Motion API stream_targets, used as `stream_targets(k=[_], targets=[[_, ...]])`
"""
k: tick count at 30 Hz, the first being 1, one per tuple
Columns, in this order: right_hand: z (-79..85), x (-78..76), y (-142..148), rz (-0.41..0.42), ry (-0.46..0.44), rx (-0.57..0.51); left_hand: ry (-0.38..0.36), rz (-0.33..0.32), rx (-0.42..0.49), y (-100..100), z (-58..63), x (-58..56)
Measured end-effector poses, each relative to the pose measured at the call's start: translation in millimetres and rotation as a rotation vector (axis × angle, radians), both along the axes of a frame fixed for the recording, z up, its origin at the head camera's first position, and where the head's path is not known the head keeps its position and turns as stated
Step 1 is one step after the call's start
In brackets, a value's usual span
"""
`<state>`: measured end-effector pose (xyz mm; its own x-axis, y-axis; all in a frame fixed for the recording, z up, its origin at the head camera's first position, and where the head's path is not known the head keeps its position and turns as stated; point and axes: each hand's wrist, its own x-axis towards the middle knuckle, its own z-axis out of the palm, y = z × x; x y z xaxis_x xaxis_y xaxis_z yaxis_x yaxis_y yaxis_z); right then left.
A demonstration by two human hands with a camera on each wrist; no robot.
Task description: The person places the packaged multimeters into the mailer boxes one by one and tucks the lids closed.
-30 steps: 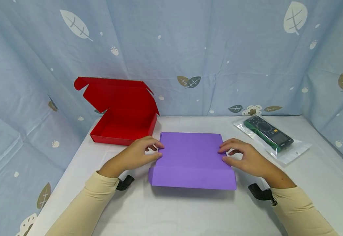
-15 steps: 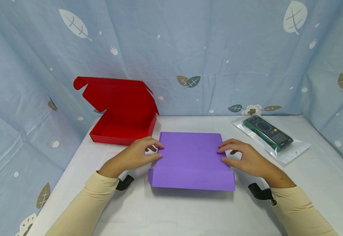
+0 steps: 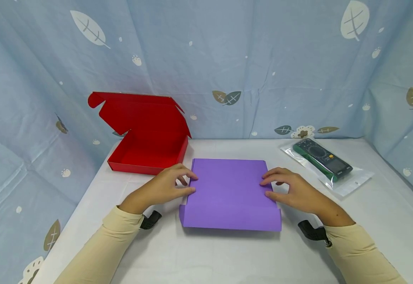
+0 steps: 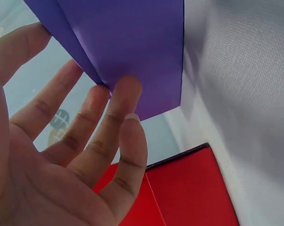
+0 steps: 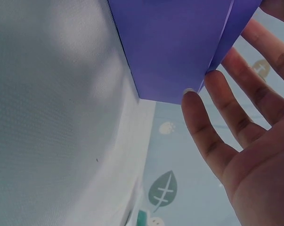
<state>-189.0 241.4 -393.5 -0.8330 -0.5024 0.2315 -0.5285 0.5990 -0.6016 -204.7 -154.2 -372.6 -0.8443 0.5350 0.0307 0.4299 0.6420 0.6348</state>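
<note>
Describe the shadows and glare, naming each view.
Head: soft shadow under the front flap of the purple box, pale glints on the clear bag; left wrist: the white tabletop darkens beside the box; right wrist: tabletop unevenly lit, part grey, part pale.

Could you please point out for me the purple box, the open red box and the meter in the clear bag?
Purple box (image 3: pixel 229 182): head view, middle of its flat top.
Red box (image 3: pixel 145 117): head view, inside of its raised lid.
Meter (image 3: pixel 322 158): head view, middle of its dark front.
</note>
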Motion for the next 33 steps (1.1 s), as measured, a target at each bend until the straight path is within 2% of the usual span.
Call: stream_targets(k=[33], targets=[[-2.3,1.4,-1.8,0.0,-0.01,0.029,-0.003,0.021,-0.027,4.9,-3.5,1.8]])
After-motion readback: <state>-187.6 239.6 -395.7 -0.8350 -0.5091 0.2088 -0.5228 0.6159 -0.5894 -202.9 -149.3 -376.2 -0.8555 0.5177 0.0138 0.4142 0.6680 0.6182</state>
